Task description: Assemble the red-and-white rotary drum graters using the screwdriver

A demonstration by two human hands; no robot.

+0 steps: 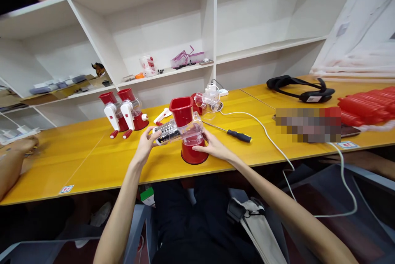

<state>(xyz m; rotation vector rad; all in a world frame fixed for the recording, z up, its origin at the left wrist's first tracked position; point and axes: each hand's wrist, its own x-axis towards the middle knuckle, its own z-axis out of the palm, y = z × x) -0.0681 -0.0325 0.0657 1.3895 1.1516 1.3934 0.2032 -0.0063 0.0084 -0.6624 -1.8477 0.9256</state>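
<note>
A rotary grater with a red square hopper [181, 109], a clear housing [193, 127] and a red round base [194, 155] stands upright on the table in front of me. My left hand [144, 145] grips the white-rimmed outer end of a metal grater drum [169, 131], which sits partly inside the housing's left opening. On the other side, my right hand [212, 145] is wrapped against the housing and base. Behind the grater lie a white crank handle [163, 114] and a clear plastic housing [208, 101]. A screwdriver [239, 135] rests to the right.
Two assembled rotary graters [131, 109] stand at the back left. A white cable [262, 122] crosses the yellow table [108, 157]. Rightward are a black headset [300, 89] and red plastic parts [370, 107]. Another person's arm [14, 161] rests at left. White shelves [163, 21] rise behind.
</note>
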